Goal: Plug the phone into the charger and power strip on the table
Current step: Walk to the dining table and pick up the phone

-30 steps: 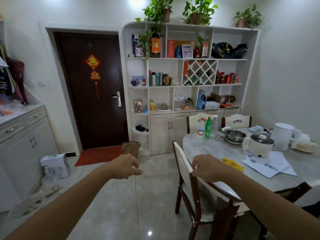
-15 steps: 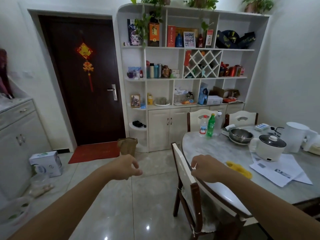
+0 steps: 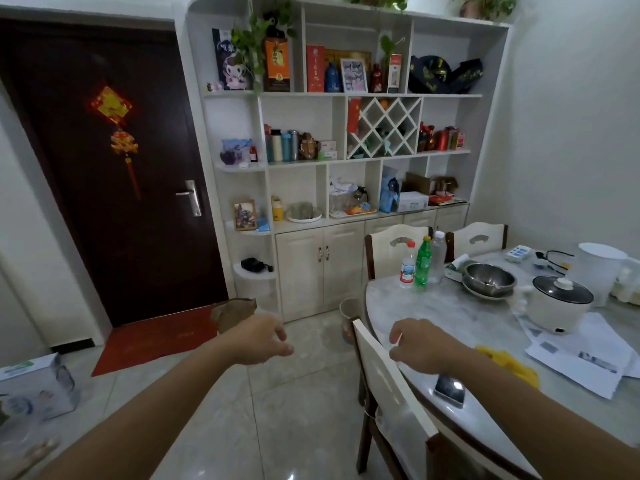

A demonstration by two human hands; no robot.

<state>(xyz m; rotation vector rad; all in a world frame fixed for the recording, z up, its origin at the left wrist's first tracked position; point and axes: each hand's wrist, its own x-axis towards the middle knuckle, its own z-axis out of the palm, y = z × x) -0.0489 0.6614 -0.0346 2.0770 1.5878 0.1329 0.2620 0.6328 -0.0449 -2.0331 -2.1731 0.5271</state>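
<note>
The phone [image 3: 449, 389] lies flat on the desk [image 3: 450, 313] edge, just below the right hand [image 3: 420, 344], the nearer one. Both hands' fingers are loosely curled, empty; the left hand [image 3: 259, 339] hangs over the floor. The power strip [image 3: 518, 253] sits far beyond.

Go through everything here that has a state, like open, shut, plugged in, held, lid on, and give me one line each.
Door: shut.
Lower cabinet doors: shut.
Phone: lying flat at the table's near edge, no cable in it.
Power strip: at the table's far side; a black cable lies beside it.
Electric cooker: lid on.
Steel bowl: upright.
Three bottles: upright, capped.
Left hand: loosely open, empty.
Right hand: loosely curled, pinching something small and white.
</note>
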